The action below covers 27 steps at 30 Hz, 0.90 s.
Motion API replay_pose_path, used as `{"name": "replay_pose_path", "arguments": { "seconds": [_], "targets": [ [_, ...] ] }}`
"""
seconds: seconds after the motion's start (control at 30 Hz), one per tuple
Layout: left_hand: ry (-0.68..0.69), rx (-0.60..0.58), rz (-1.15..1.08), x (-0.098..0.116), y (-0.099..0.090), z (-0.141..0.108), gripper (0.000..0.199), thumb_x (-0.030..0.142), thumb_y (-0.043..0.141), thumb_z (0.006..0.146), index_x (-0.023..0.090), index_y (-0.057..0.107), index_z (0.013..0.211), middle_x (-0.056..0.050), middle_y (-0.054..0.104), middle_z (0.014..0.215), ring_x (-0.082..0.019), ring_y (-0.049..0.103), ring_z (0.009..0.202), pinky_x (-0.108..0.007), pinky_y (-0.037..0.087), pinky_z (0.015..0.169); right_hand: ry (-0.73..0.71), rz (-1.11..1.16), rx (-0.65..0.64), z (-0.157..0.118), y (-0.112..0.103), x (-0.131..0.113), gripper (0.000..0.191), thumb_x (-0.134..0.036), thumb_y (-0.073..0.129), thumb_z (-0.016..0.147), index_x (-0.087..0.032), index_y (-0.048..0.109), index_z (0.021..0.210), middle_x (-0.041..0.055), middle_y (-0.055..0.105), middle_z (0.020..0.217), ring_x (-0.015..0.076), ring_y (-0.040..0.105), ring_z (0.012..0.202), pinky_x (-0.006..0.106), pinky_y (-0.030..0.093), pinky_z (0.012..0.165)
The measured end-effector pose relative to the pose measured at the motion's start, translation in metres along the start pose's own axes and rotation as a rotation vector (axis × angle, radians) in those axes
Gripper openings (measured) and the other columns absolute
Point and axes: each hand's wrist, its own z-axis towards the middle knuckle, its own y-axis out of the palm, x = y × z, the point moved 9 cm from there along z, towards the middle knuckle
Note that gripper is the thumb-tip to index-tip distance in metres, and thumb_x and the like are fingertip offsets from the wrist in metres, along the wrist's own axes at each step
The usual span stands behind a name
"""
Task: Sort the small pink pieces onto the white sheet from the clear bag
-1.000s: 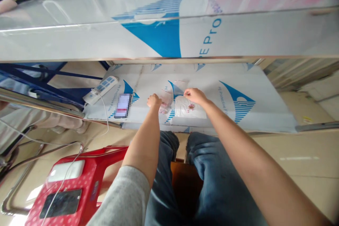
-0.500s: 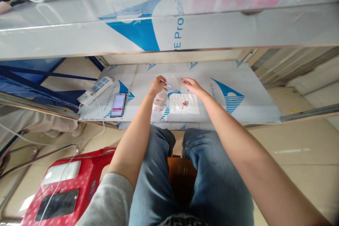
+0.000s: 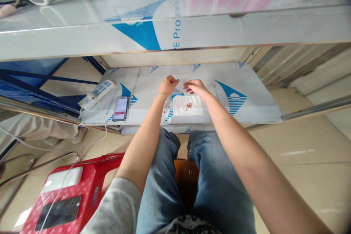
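Two hands, the left hand [image 3: 168, 86] and the right hand [image 3: 195, 88], pinch a small clear plastic bag [image 3: 181, 85] in closed fingers [image 3: 172, 79], just above a white sheet [image 3: 188, 105] on a film-covered board [image 3: 145, 87].

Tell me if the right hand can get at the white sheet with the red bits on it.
Probably yes: the right hand is just past the white sheet, with nothing between them, and the left hand is off to one side.
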Motion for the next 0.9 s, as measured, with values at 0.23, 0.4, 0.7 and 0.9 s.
{"name": "replay_pose_path", "arguments": {
  "seconds": [0.23,0.4,0.7,0.9],
  "targets": [
    [0.068,-0.114,0.003,0.021,0.012,-0.01,0.031,0.042,0.049,0.079,0.016,0.057,0.065,-0.001,0.059,0.062,-0.012,0.05,0.06,-0.024,0.034,0.059,-0.024,0.057,-0.143,-0.002,0.015,-0.006,0.017,-0.014,0.053,0.075,-0.015,0.067,0.084,0.0063,0.07,0.083,0.0105,0.062,0.068,0.019,0.046,0.058],
    [0.056,-0.171,-0.052,0.015,0.019,-0.006,0.021,0.031,0.051,0.077,0.016,0.055,0.063,0.0,0.057,0.061,-0.01,0.048,0.057,-0.023,0.032,0.056,-0.002,0.108,-0.216,-0.002,0.017,-0.004,0.022,-0.007,0.052,0.073,-0.014,0.067,0.087,0.0077,0.07,0.085,0.0123,0.063,0.073,0.019,0.049,0.057],
    [0.001,-0.219,-0.246,0.003,0.032,0.005,0.018,0.029,0.058,0.073,0.015,0.055,0.063,0.0,0.057,0.057,-0.009,0.05,0.052,-0.022,0.035,0.052,0.023,0.168,-0.254,0.001,0.011,0.0,0.022,-0.01,0.06,0.07,-0.015,0.069,0.09,0.0083,0.07,0.086,0.0153,0.065,0.078,0.022,0.052,0.061],
    [-0.034,-0.295,-0.3,-0.003,0.041,0.007,0.014,0.021,0.052,0.074,0.012,0.061,0.068,-0.002,0.061,0.061,-0.009,0.055,0.056,-0.021,0.039,0.056,0.026,0.124,-0.177,-0.001,0.005,-0.002,0.021,-0.011,0.06,0.071,-0.012,0.068,0.09,0.0098,0.07,0.087,0.0136,0.065,0.072,0.02,0.05,0.057]
  ]
}}
